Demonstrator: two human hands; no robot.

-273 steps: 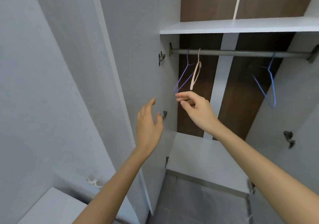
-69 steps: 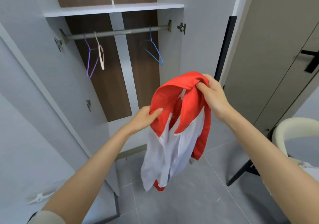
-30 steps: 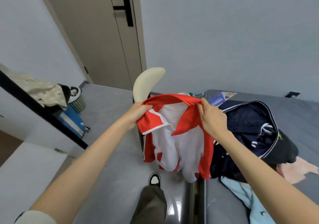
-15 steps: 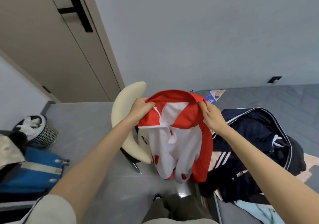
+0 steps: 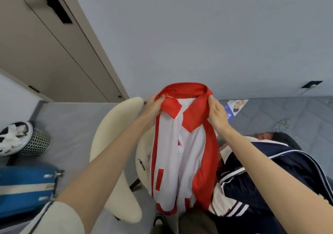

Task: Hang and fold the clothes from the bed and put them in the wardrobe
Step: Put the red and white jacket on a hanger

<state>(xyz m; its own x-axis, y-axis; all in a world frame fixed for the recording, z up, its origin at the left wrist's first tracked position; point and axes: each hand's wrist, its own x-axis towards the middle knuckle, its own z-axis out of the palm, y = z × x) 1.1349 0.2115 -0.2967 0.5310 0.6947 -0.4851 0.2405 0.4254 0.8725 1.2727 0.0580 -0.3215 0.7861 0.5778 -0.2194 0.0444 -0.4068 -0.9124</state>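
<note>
— Over the gap between chair and bed, what's being held?
— Red and white jacket. It hangs in the air, collar at the top, hem down by the person's legs.
— Hands?
— Left hand grips the left end of the red collar, fingers curled round the fabric. Right hand pinches the right collar flap; the fingertips are hidden in the cloth.
— Does it touch the bed?
— Can't tell. The bed is on the right, a grey mattress. A navy jacket with white stripes is heaped on it, just beside the red one's right edge. A blue leaflet lies beyond the right hand.
— Left side?
— Cream chair behind the left forearm. Mesh bin on the floor at far left, blue bag nearer the camera. Beige door at upper left.
</note>
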